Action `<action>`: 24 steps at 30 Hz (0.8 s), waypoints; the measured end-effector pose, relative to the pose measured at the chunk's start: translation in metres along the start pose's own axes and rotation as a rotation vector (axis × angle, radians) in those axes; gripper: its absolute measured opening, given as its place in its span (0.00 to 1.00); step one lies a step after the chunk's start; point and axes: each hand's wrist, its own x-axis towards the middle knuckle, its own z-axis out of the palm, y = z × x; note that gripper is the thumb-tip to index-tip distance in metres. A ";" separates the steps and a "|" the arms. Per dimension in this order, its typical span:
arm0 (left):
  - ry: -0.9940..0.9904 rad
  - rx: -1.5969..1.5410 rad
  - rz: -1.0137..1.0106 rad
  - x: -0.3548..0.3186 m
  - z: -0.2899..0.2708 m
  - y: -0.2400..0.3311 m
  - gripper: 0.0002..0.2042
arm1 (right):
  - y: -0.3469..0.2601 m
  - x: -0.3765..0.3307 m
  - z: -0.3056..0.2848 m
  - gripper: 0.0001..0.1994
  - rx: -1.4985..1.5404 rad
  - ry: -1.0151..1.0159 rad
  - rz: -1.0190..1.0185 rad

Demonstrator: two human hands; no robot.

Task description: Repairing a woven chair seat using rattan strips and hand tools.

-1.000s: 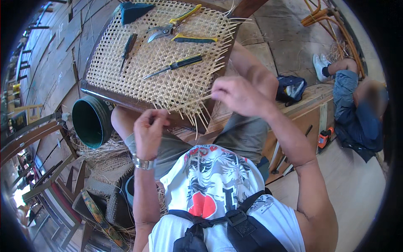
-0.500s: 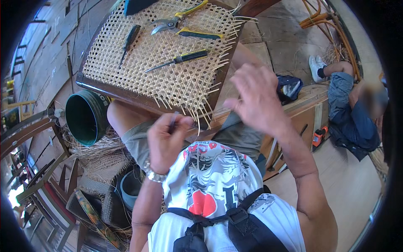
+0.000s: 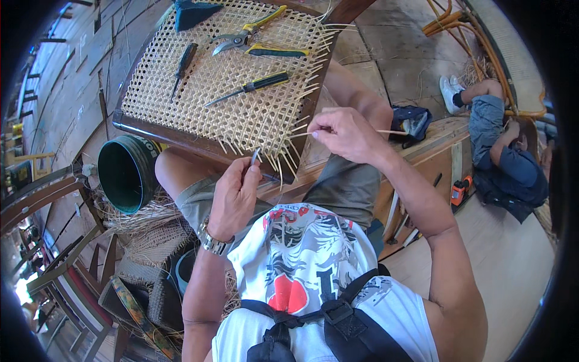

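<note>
A woven cane panel in a dark wooden frame rests across my thighs, loose cane ends sticking out along its right and near edges. At its near right corner my left hand is closed round a small, thin metal tool, its tip beside the weave; the exact kind is unclear. My right hand pinches a cane strand that runs from the panel's right corner out past the hand. On the weave lie yellow-handled pruning shears, a screwdriver and a second slim dark-handled tool.
A dark green bucket stands left of my knee, above cane scraps. Wooden chair frames crowd the lower left. A dark blue cloth lies on the panel's far edge. At right are an orange tool and a seated person.
My right hand has come down and left, and now pinches a cane strand. My left hand has moved slightly, its metal tool now pointing up at the panel's corner.
</note>
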 end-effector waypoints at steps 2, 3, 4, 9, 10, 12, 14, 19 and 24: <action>-0.057 0.050 -0.033 0.002 0.001 0.001 0.15 | -0.005 0.003 0.000 0.07 -0.028 0.031 -0.051; -0.118 0.109 -0.081 0.004 0.000 0.002 0.15 | -0.007 0.004 -0.002 0.07 -0.068 0.032 0.016; -0.119 0.113 -0.077 0.005 0.003 0.003 0.12 | -0.010 0.005 -0.003 0.07 -0.108 0.033 0.083; 0.013 0.673 0.052 0.026 0.002 0.018 0.09 | -0.014 0.011 -0.004 0.07 -0.236 0.031 0.031; 0.026 0.779 0.124 0.031 0.002 0.022 0.11 | -0.014 0.012 -0.003 0.07 -0.283 0.012 0.031; 0.027 0.873 0.166 0.040 0.004 0.032 0.14 | -0.012 0.014 0.001 0.07 -0.266 0.028 -0.029; 0.014 0.924 0.131 0.044 0.009 0.041 0.14 | -0.010 0.017 0.003 0.07 -0.258 0.027 -0.059; -0.029 1.082 0.137 0.049 0.015 0.055 0.14 | -0.001 0.032 -0.001 0.08 -0.141 -0.096 -0.136; -0.064 1.003 0.163 0.041 0.015 0.042 0.13 | 0.006 0.035 -0.002 0.08 -0.017 -0.079 -0.210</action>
